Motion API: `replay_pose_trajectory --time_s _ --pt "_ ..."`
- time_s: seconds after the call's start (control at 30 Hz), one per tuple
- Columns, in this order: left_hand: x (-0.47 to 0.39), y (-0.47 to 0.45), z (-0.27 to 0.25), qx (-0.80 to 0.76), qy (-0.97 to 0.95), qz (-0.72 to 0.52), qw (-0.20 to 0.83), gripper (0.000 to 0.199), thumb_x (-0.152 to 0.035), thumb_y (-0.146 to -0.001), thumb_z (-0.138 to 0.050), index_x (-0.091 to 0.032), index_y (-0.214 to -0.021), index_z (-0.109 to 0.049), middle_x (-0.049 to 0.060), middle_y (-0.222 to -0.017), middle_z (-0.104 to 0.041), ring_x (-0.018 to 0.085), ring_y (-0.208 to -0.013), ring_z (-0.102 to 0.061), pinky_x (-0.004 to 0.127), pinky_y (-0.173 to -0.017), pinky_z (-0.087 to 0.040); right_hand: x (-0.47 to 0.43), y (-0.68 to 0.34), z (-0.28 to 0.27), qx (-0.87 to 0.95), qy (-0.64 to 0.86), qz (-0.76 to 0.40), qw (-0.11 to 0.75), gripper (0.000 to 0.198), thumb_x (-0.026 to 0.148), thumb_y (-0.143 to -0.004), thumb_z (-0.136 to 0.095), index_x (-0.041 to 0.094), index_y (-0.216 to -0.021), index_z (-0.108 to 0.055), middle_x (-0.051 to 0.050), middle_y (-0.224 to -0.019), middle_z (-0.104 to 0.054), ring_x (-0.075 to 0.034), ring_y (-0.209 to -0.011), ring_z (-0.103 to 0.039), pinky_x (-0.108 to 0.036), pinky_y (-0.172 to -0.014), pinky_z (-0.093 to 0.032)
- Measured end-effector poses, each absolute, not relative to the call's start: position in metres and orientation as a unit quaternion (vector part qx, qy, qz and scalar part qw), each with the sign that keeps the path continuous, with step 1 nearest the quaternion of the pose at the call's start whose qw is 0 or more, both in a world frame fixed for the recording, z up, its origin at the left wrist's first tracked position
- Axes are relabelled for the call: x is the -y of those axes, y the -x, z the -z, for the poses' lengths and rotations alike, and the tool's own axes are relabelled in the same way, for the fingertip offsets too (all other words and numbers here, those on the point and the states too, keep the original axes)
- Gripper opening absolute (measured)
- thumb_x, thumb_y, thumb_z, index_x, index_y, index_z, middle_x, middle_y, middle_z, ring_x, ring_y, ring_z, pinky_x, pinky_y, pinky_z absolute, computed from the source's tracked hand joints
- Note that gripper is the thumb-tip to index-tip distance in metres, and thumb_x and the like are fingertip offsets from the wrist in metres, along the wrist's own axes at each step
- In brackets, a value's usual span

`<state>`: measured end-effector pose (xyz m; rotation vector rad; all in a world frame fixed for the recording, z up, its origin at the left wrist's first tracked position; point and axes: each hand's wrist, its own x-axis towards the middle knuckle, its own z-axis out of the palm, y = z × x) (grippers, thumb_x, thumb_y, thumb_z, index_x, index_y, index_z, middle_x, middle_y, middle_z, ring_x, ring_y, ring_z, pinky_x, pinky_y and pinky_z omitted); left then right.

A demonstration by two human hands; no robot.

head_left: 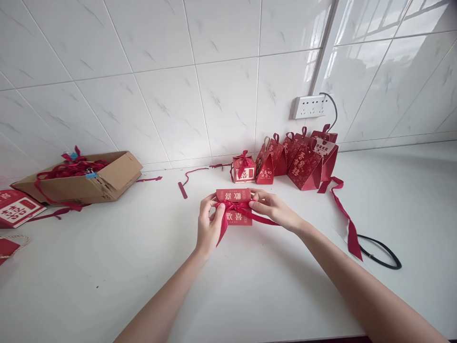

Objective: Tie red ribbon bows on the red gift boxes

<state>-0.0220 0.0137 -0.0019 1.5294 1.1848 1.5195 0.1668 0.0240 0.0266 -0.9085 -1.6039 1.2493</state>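
A small red gift box (233, 194) with gold characters sits on the white table in front of me, its lettering upside down to my eyes. Around its middle runs a dark red ribbon (264, 219), tied in a bow on top. My left hand (209, 223) pinches the bow's left side between thumb and fingers, and a ribbon tail hangs down beside it. On the other side, my right hand (274, 208) pinches the bow's right part, its fingers behind the box's edge. The other tail trails to the right beneath that hand.
A cardboard box (123, 178) of ribbons stands at the left, near a red box (17, 207). Several red gift boxes (305, 162) line the wall under a power strip (310, 106). A loose ribbon (344, 209) and a black loop (383, 264) lie at the right.
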Motion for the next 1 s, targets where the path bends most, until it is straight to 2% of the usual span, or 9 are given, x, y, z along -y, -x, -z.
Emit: replay_pose_trajectory --time_s 0.13,0.23,0.33,0.47,0.67,0.87,1.0 --pt "-0.014 0.021 0.003 -0.467 -0.588 -0.582 0.312 0.021 -0.039 -0.088 -0.047 -0.020 -0.080 -0.053 0.007 -0.126 -0.053 0.022 -0.116 -0.052 0.032 -0.088 -0.048 -0.024 -0.166 -0.024 0.607 0.367 -0.532 0.462 0.040 0.051 -0.071 -0.068 0.017 -0.060 -0.048 -0.008 -0.126 -0.052 -0.024 -0.100 -0.058 -0.043 -0.092 -0.042" --pt "-0.013 0.017 0.006 -0.469 -0.590 -0.587 0.295 0.019 -0.036 -0.090 -0.043 -0.021 -0.089 -0.053 0.008 -0.128 -0.052 0.020 -0.117 -0.051 0.031 -0.091 -0.047 -0.026 -0.166 -0.020 0.565 0.355 -0.574 0.474 0.039 0.047 -0.069 -0.071 0.017 -0.060 -0.049 -0.006 -0.125 -0.053 -0.023 -0.098 -0.060 -0.042 -0.090 -0.045" --pt "-0.013 0.014 0.008 -0.472 -0.588 -0.587 0.295 0.019 -0.036 -0.091 -0.040 -0.021 -0.096 -0.052 0.009 -0.131 -0.050 0.018 -0.116 -0.052 0.030 -0.089 -0.048 -0.027 -0.167 -0.017 0.537 0.335 -0.608 0.480 0.038 0.044 -0.068 -0.073 0.016 -0.060 -0.049 -0.005 -0.132 -0.048 -0.023 -0.104 -0.059 -0.041 -0.091 -0.045" --pt "-0.014 0.013 0.010 -0.484 -0.583 -0.584 0.289 0.019 -0.036 -0.092 -0.038 -0.021 -0.095 -0.049 0.011 -0.132 -0.050 0.019 -0.113 -0.054 0.032 -0.087 -0.049 -0.027 -0.166 -0.018 0.499 0.345 -0.628 0.488 0.036 0.040 -0.065 -0.077 0.016 -0.059 -0.050 -0.002 -0.140 -0.041 -0.027 -0.114 -0.054 -0.044 -0.097 -0.043" --pt "-0.016 0.012 0.012 -0.485 -0.589 -0.590 0.263 0.017 -0.034 -0.091 -0.038 -0.021 -0.092 -0.048 0.012 -0.133 -0.050 0.019 -0.115 -0.053 0.031 -0.087 -0.049 -0.028 -0.163 -0.020 0.465 0.335 -0.648 0.501 0.038 0.038 -0.061 -0.080 0.015 -0.056 -0.050 -0.001 -0.141 -0.041 -0.027 -0.114 -0.054 -0.046 -0.100 -0.042" --pt "-0.015 0.017 0.007 -0.473 -0.586 -0.595 0.281 0.018 -0.033 -0.089 -0.044 -0.020 -0.076 -0.048 0.008 -0.124 -0.054 0.020 -0.114 -0.053 0.032 -0.089 -0.048 -0.030 -0.169 -0.015 0.525 0.368 -0.596 0.483 0.037 0.044 -0.069 -0.073 0.015 -0.062 -0.052 -0.005 -0.141 -0.041 -0.023 -0.109 -0.057 -0.044 -0.099 -0.043" --pt "-0.015 0.018 0.007 -0.461 -0.585 -0.588 0.316 0.018 -0.038 -0.087 -0.049 -0.020 -0.086 -0.053 0.008 -0.127 -0.051 0.021 -0.117 -0.051 0.034 -0.093 -0.045 -0.031 -0.171 -0.014 0.537 0.372 -0.585 0.481 0.037 0.046 -0.071 -0.071 0.015 -0.064 -0.052 -0.007 -0.140 -0.043 -0.022 -0.104 -0.060 -0.043 -0.096 -0.045"
